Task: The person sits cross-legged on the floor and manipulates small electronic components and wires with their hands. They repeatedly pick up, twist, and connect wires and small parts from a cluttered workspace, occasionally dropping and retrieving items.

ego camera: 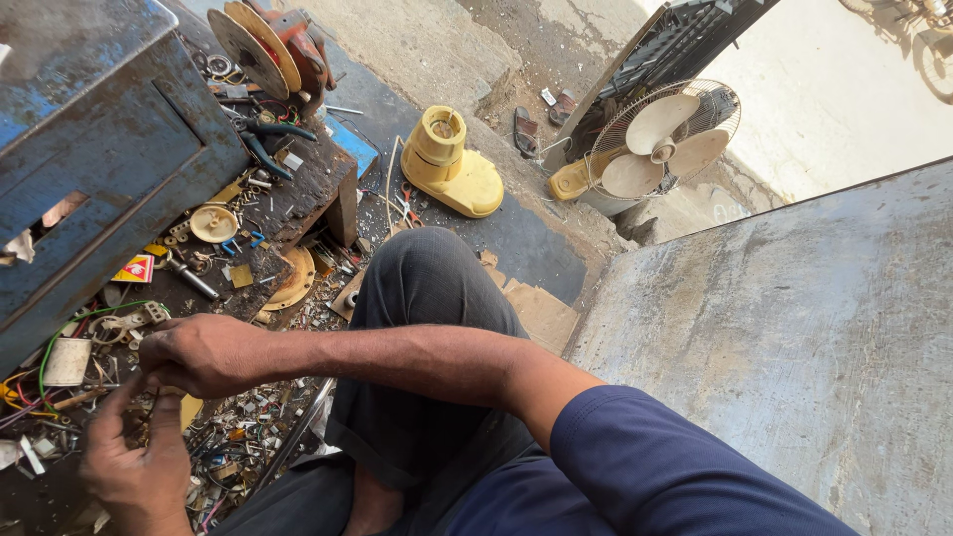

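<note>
My right hand (pixel 204 352) reaches across my knee (pixel 427 288) to the left, fingers curled, knuckles up. My left hand (pixel 134 462) sits just below it with thumb and fingers raised, touching the underside of the right hand. Whatever is between them is hidden by the fingers. Both hands hover over a cluttered dark work board (pixel 298 194) strewn with several small screws, wires and plastic scraps. A green wire (pixel 60 333) and a white cylinder (pixel 68 362) lie just left of the hands.
A worn blue metal box (pixel 99 149) stands at the upper left. Black pliers (pixel 268 139), round discs (pixel 253 45), a yellow appliance base (pixel 447 164) and a table fan (pixel 660 144) lie beyond. A grey slab (pixel 794 337) fills the right side.
</note>
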